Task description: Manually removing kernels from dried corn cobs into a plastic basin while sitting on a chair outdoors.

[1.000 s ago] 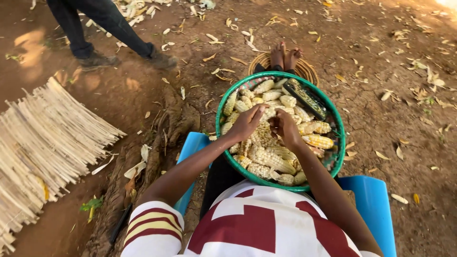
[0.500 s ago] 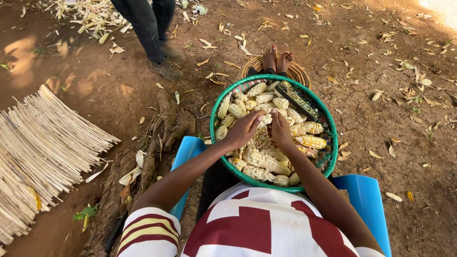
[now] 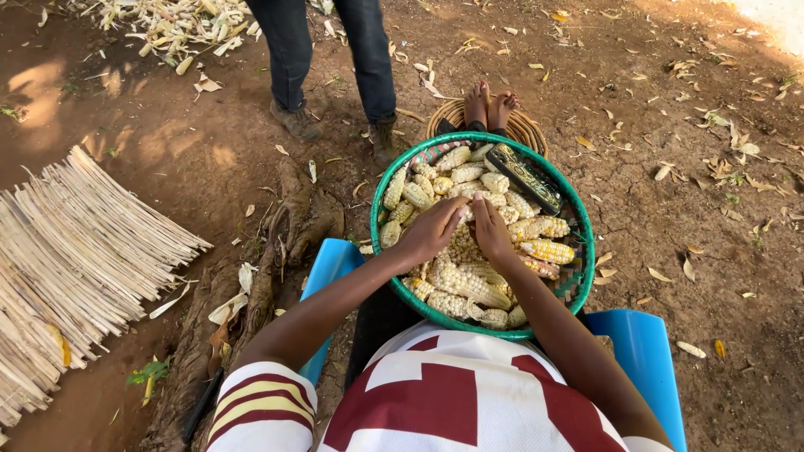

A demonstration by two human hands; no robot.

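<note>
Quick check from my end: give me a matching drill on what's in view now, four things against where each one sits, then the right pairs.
Things:
1. green basket
2. dark flat object
3. bundle of pale sticks
4. standing person's boots

Places:
A. on the dirt at the far left
B. on the seated person's lap, full of maize cobs
C. on the cobs by the basket's far rim
D. on the ground beyond the basket, upper left

Pairs: 1-B, 2-C, 3-A, 4-D. The left hand and right hand meet on one cob in the basket's middle.
</note>
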